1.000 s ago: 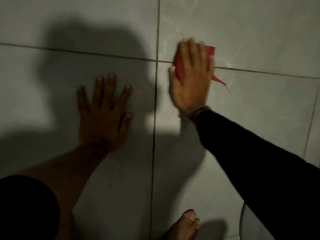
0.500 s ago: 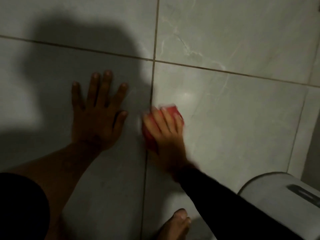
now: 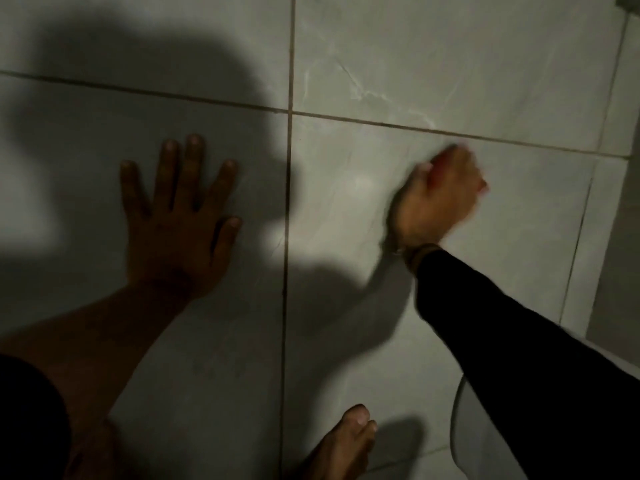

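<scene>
My left hand [image 3: 180, 220] lies flat with spread fingers on a grey floor tile [image 3: 173, 358], in shadow. My right hand [image 3: 438, 199] is blurred and presses a red cloth [image 3: 441, 164] on the tile to the right of the vertical grout line [image 3: 286, 237]. Only a small red patch of the cloth shows between the fingers; the rest is hidden under the hand. A black sleeve covers the right forearm [image 3: 519, 358].
A bare foot [image 3: 343, 445] shows at the bottom edge. A pale rounded object [image 3: 485, 455] sits at the lower right, partly behind the sleeve. A darker strip [image 3: 620, 237] runs along the right side. Dark shadows fall over the left tiles.
My right hand with the red cloth swept from beside the left hand out to the right and slightly away. The left hand stayed flat in place.
</scene>
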A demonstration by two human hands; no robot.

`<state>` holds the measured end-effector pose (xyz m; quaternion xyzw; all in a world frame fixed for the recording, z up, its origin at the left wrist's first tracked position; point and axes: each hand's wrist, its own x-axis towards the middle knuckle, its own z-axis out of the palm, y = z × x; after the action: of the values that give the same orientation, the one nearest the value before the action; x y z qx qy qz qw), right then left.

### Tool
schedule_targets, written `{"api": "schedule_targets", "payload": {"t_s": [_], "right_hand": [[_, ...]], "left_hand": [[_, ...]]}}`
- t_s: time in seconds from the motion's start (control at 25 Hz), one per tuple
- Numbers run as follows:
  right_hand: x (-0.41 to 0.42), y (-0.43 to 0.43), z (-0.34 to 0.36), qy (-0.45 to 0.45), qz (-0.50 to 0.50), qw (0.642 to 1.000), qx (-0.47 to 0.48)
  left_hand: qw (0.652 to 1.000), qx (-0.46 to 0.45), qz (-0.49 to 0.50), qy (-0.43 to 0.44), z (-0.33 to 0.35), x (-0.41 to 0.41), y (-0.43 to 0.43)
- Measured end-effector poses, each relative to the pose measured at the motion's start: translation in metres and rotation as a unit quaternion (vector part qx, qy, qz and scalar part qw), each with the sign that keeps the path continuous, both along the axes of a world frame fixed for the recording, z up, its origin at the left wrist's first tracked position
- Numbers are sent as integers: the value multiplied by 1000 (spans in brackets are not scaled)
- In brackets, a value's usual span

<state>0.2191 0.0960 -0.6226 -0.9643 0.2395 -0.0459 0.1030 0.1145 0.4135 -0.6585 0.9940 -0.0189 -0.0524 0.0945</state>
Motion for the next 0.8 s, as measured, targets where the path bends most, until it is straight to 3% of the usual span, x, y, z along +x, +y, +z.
{"api": "schedule_targets", "payload": {"t_s": [0.04, 0.12, 0.2, 0.28, 0.36, 0.44, 0.48, 0.56, 0.64, 0.72, 0.8], "right_hand": [[-6, 35, -5, -15, 122, 992, -6], [-41, 91, -6, 15, 355, 935, 22], [-93, 91, 4, 113, 434, 894, 20], [-118, 40, 14, 142, 405, 903, 5], [-99, -6, 21, 112, 216, 970, 26], [-56, -1, 15, 48, 15, 999, 16], [-47, 22, 7, 26, 5, 1000, 12], [-71, 80, -4, 5, 168, 986, 20], [-148, 115, -1, 63, 310, 947, 58], [-231, 97, 16, 146, 291, 943, 64], [-263, 45, 28, 168, 169, 970, 52]], "left_hand": [[1000, 0, -1, -1, 0, -1, 0], [1000, -7, 2, -2, -1, -2, 3], [1000, -18, 3, 7, -1, -1, 3], [1000, -11, 10, 15, 1, -2, 1], [1000, -9, 5, 18, 1, 0, 0], [1000, -8, 3, 11, 1, 0, 0], [1000, -9, 4, 11, 0, 0, 1], [1000, -19, 5, 14, -1, -1, 2], [1000, -21, 6, 15, 0, -1, 2], [1000, -17, 4, 17, 0, -1, 2], [1000, -14, 5, 16, 1, -2, 1]]}}
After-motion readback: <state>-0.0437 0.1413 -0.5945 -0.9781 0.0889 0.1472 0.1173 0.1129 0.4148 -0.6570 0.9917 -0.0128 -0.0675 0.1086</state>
